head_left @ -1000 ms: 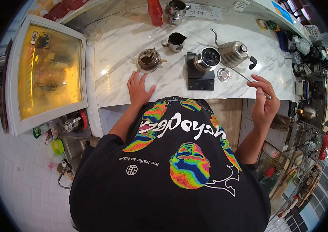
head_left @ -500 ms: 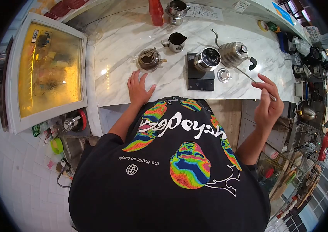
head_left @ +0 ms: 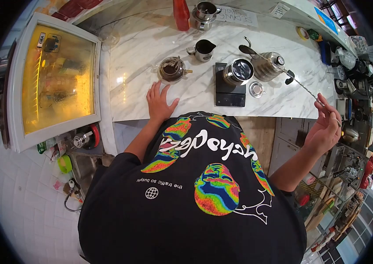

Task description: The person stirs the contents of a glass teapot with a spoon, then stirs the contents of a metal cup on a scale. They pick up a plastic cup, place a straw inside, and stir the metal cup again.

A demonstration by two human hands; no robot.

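Observation:
A long metal spoon (head_left: 302, 84) with a twisted handle is pinched at its end by my right hand (head_left: 326, 129), out past the counter's front right. Its dark bowl hangs in the air over the steel gooseneck kettle (head_left: 266, 68). Left of the kettle, a steel cup (head_left: 238, 71) with dark contents stands on a black scale (head_left: 230, 97). A small round metal lid (head_left: 256, 89) lies beside the scale. My left hand (head_left: 160, 102) rests on the counter with fingers spread, holding nothing, just below a glass vessel (head_left: 171, 70) containing brown grounds and a crumpled filter.
A steel pitcher (head_left: 203, 50) stands behind the glass vessel. Farther back are a red bottle (head_left: 180, 15), stacked metal cups (head_left: 205, 15) and a handwritten paper (head_left: 238, 16). A glass-fronted cabinet (head_left: 57, 82) borders the marble counter (head_left: 133, 48) at left.
The spoon has come out of the steel cup and risen toward the kettle side. My right hand has moved right and slightly down with it. My left hand remains on the counter.

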